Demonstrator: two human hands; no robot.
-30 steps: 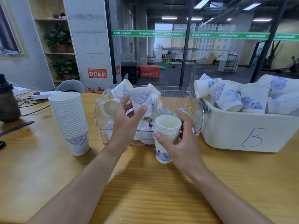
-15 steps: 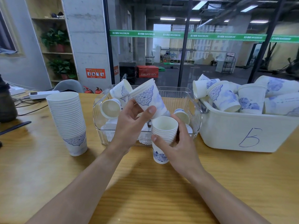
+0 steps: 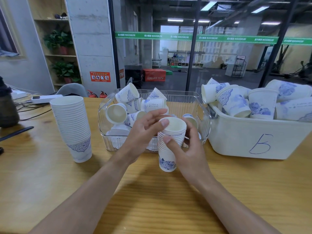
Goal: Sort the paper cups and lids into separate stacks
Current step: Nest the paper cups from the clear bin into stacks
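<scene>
Right hand (image 3: pixel 189 154) grasps a ribbed stack (image 3: pixel 170 142) of smooth white paper cups at frame center; left hand (image 3: pixel 145 132), fingers loosely spread, thumb touching its rim.

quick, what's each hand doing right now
left hand: open, fingers at the rim of the short cup stack, gripping nothing
right hand: closed around that stack

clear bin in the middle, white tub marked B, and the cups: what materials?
Clear bin: looks like rigid transparent plastic, glossy, ribbed walls; the cups inside show through.
White tub: probably opaque plastic, matte to satin, with a moulded rim and a hand-drawn mark.
Cups, e.g. the tall stack: likely paper, matte white with blue print and thin rolled rims.
</scene>
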